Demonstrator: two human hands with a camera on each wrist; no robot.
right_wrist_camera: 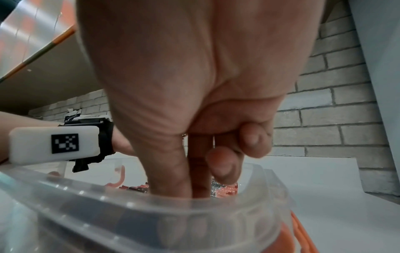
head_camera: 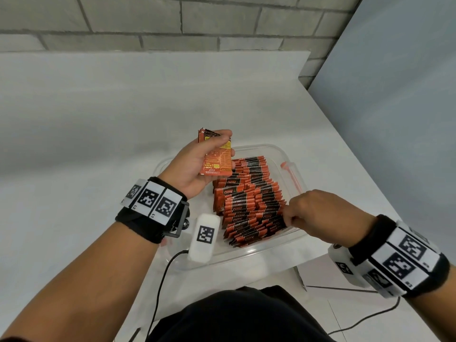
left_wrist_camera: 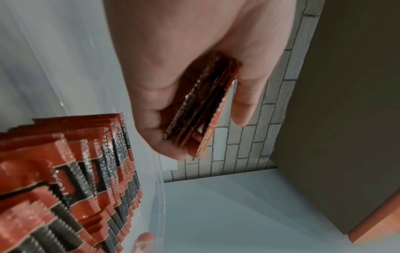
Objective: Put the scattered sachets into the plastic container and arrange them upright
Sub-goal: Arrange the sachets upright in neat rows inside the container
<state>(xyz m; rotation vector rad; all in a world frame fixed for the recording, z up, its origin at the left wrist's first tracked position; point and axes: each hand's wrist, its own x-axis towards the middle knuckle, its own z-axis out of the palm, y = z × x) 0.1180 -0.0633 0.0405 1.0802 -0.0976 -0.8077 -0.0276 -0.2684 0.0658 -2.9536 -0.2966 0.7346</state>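
Observation:
My left hand (head_camera: 225, 144) hovers over the far left of the clear plastic container (head_camera: 246, 254) and grips a small stack of orange sachets (head_camera: 217, 160), seen edge-on between thumb and fingers (left_wrist_camera: 201, 109). Inside the container, rows of orange-and-black sachets (head_camera: 249, 193) stand on edge, leaning (left_wrist_camera: 75, 179). My right hand (head_camera: 287, 218) reaches into the near right corner. Its thumb and forefinger point down together and pinch at the end sachets, while the other fingers (right_wrist_camera: 255, 140) are curled. The container's rim (right_wrist_camera: 151, 210) hides the fingertips.
The container sits near the front edge of a white table (head_camera: 98, 144), with an orange latch (head_camera: 292, 174) on its right side. A grey brick wall (head_camera: 172, 18) rises behind. A black cable (head_camera: 162, 280) hangs from the left wrist camera (head_camera: 204, 236).

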